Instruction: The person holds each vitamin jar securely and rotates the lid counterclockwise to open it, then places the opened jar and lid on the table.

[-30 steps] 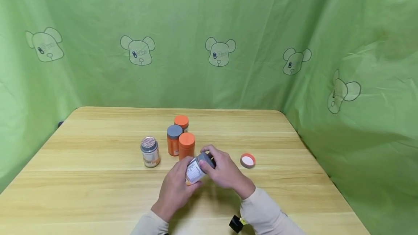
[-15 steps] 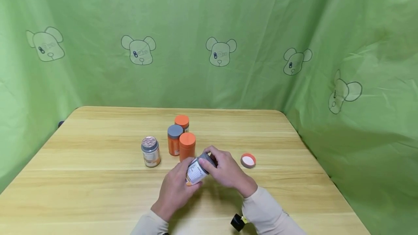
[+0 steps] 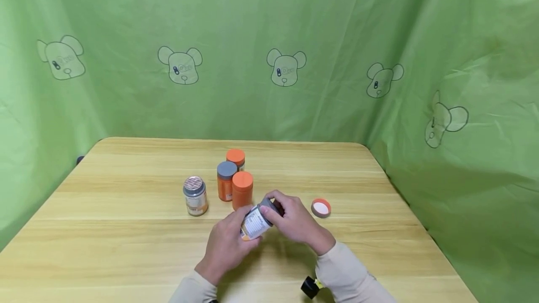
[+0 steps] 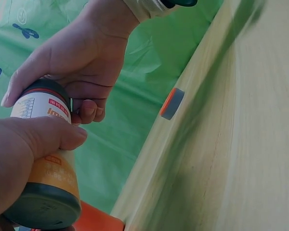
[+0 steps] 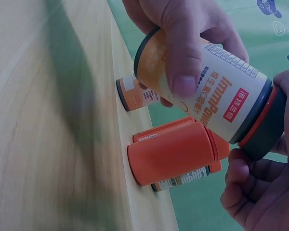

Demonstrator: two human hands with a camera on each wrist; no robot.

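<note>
My left hand [image 3: 227, 242] grips the body of a vitamin bottle [image 3: 252, 224], tilted above the table. Its label is white and orange, as the right wrist view shows. With thumb and fingers, my right hand [image 3: 294, 221] holds the bottle's dark grey cap [image 5: 267, 127]. An orange-red ring [image 5: 256, 119] shows at the cap's lower edge. Just beyond the hands stands an orange bottle [image 3: 242, 193]. The fingers behind the held bottle are partly hidden in the head view.
An uncapped bottle [image 3: 195, 200] with a foil-sealed top stands at left. A grey-capped orange bottle [image 3: 226, 183] and an orange-capped bottle [image 3: 235, 156] stand behind. At right lies an upturned lid [image 3: 321, 208]. A black object [image 3: 310, 287] sits by the right sleeve.
Both hands and the held bottle sit very slightly further right and lower in the head view, which has itself shifted a little. The grip on bottle and cap looks the same.
</note>
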